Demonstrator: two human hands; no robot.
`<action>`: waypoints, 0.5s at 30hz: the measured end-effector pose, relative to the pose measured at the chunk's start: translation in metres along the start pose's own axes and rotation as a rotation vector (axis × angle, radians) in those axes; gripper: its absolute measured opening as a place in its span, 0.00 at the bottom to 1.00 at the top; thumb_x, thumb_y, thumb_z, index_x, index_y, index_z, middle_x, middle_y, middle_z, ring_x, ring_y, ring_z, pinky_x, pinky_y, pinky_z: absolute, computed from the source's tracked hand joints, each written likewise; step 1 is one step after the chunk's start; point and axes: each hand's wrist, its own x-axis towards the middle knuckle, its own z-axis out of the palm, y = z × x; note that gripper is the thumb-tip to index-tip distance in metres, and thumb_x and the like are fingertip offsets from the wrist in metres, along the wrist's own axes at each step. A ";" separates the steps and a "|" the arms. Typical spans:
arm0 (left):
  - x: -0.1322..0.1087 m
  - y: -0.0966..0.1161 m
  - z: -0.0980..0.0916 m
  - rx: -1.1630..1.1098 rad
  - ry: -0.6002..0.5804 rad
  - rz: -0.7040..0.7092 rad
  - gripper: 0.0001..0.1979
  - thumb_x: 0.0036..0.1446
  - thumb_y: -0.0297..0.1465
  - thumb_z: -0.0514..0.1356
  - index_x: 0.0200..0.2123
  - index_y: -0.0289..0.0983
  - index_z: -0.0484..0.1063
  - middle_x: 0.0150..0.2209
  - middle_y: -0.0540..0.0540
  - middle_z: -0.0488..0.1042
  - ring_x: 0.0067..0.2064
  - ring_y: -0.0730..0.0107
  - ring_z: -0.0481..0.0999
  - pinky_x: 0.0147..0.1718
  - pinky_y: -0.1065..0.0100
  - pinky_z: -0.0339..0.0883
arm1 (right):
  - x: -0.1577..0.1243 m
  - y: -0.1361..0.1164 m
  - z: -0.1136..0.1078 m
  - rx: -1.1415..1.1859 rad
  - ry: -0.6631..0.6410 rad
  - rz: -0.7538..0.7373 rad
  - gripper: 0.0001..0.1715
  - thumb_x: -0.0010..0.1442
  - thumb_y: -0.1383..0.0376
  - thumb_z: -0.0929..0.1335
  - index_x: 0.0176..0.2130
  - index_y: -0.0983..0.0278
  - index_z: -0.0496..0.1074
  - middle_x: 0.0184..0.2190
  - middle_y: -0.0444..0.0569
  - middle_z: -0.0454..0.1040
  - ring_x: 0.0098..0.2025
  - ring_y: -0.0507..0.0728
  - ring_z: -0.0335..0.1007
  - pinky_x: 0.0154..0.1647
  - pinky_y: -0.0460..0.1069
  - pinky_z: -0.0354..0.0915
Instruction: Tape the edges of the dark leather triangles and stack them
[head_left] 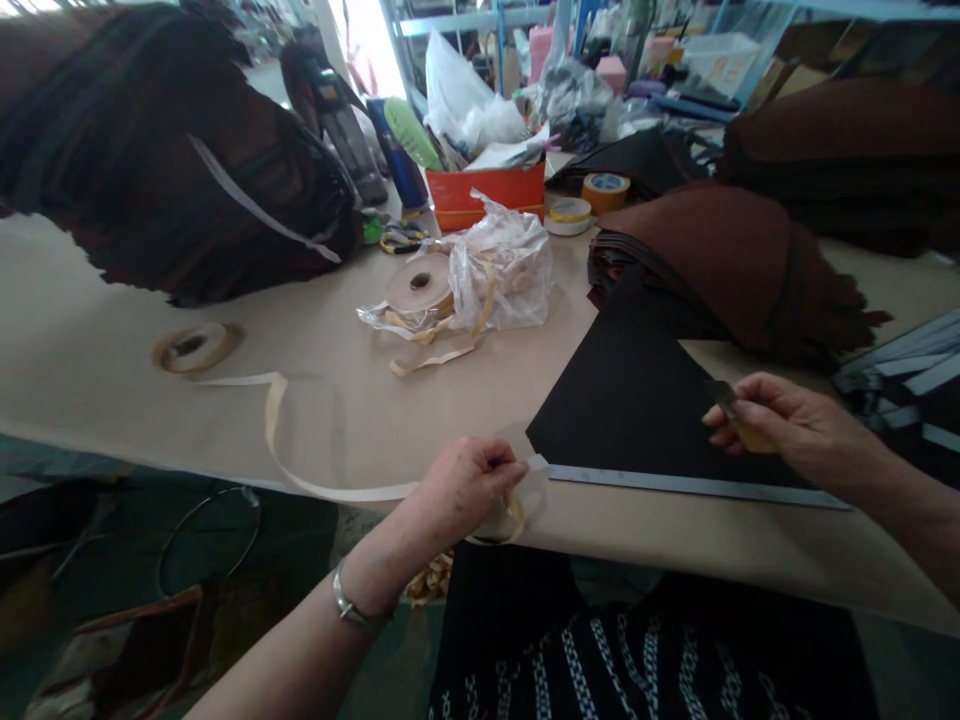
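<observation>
My left hand [480, 478] is closed in a pinch on the end of a white double-sided tape strip [375, 493], whose yellowish backing curls below the fingers. That strip runs back left across the table to a tape roll [196, 348]. Just right of my left fingertips lies a black fan-shaped sheet [630, 390], with a white tape band [690, 485] along its near edge. Over the sheet's right part, my right hand [787, 420] grips a small flat blade [721, 394] with a yellowish part under the fingers.
A larger tape roll [420, 285] sits in a clear plastic bag [510, 265]. Stacks of dark brown pieces stand left [180, 160] and right [720, 250]. Behind are scissors [403, 237], a red box [484, 195] and yellow tape rolls [605, 190]. The table edge [600, 555] is close to my lap.
</observation>
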 end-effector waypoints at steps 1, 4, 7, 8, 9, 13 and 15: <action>0.002 0.002 0.002 0.000 0.013 0.010 0.13 0.55 0.36 0.53 0.24 0.35 0.71 0.20 0.52 0.67 0.24 0.77 0.63 0.23 0.74 0.54 | 0.005 0.008 -0.006 -0.126 0.034 -0.065 0.16 0.58 0.52 0.63 0.36 0.61 0.68 0.33 0.50 0.76 0.31 0.57 0.73 0.33 0.52 0.68; 0.008 0.009 0.010 0.020 0.054 0.052 0.13 0.54 0.35 0.54 0.22 0.36 0.69 0.20 0.52 0.67 0.24 0.76 0.63 0.23 0.74 0.54 | 0.019 0.024 -0.014 -0.491 0.043 -0.262 0.17 0.58 0.57 0.64 0.44 0.63 0.71 0.39 0.52 0.77 0.40 0.60 0.73 0.42 0.55 0.66; 0.015 0.010 0.018 0.053 0.096 0.089 0.13 0.55 0.34 0.54 0.21 0.37 0.68 0.19 0.51 0.67 0.24 0.73 0.65 0.23 0.72 0.55 | 0.026 0.033 -0.016 -0.646 0.065 -0.285 0.22 0.57 0.60 0.64 0.50 0.63 0.71 0.48 0.54 0.74 0.49 0.62 0.71 0.49 0.56 0.64; 0.017 0.010 0.021 0.065 0.110 0.099 0.13 0.55 0.34 0.54 0.21 0.37 0.68 0.20 0.51 0.67 0.24 0.72 0.66 0.24 0.71 0.56 | 0.026 0.034 -0.016 -0.669 0.073 -0.248 0.23 0.57 0.59 0.64 0.51 0.63 0.71 0.48 0.54 0.74 0.48 0.62 0.71 0.48 0.56 0.65; 0.018 0.010 0.022 0.074 0.121 0.111 0.13 0.56 0.34 0.54 0.21 0.37 0.68 0.21 0.50 0.68 0.25 0.72 0.67 0.25 0.71 0.57 | 0.024 0.035 -0.016 -0.682 0.079 -0.208 0.23 0.57 0.59 0.64 0.51 0.63 0.71 0.46 0.54 0.75 0.47 0.63 0.72 0.47 0.56 0.66; 0.020 0.011 0.027 0.116 0.135 0.209 0.14 0.59 0.33 0.53 0.22 0.37 0.68 0.31 0.48 0.71 0.32 0.70 0.71 0.32 0.70 0.61 | 0.000 0.031 -0.017 -0.695 0.043 -0.166 0.20 0.58 0.58 0.64 0.48 0.61 0.73 0.43 0.52 0.77 0.43 0.63 0.74 0.45 0.56 0.66; 0.019 0.013 0.029 0.165 0.106 0.238 0.13 0.59 0.32 0.53 0.23 0.37 0.69 0.36 0.47 0.72 0.37 0.68 0.72 0.37 0.68 0.64 | -0.021 0.031 -0.017 -0.707 -0.003 -0.172 0.17 0.59 0.59 0.63 0.45 0.59 0.75 0.43 0.51 0.77 0.42 0.62 0.74 0.44 0.56 0.66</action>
